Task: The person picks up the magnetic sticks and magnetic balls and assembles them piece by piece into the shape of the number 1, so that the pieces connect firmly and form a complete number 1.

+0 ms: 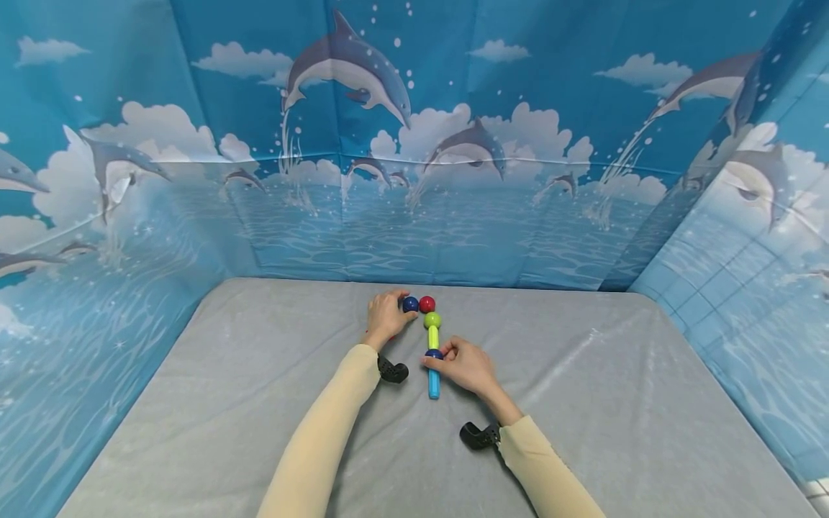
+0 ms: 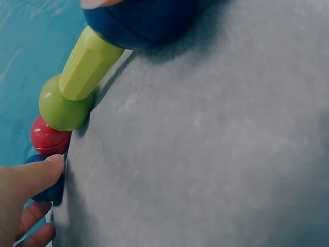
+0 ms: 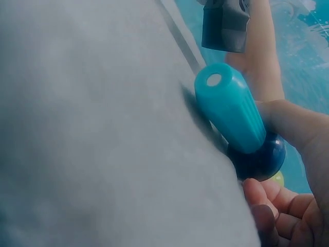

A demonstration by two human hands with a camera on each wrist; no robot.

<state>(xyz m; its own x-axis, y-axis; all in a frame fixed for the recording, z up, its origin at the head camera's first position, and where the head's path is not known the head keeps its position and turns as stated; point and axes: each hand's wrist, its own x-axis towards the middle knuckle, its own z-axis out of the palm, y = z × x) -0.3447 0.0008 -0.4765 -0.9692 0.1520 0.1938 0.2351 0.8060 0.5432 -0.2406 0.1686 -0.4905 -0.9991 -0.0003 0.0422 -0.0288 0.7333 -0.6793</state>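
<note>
My left hand (image 1: 386, 316) pinches a dark blue ball (image 1: 411, 303) between thumb and fingers near the table's far edge. Right beside that ball is a glossy red ball (image 1: 427, 304). A lime green ball (image 1: 432, 320) comes just below the red one, joined to a short yellow-green rod (image 1: 433, 337). That rod runs to a second dark blue ball (image 3: 262, 159), which my right hand (image 1: 469, 365) grips with thumb and fingertips. From this ball a ridged light blue rod (image 3: 226, 108) points back toward me, its end showing a pale round spot.
Grey cloth covers the table (image 1: 583, 403). Behind it and at both sides hangs a blue curtain (image 1: 414, 230) printed with dolphins and clouds. A black wrist device (image 1: 392, 370) sits on the left wrist, and another black device (image 1: 479, 435) on the right.
</note>
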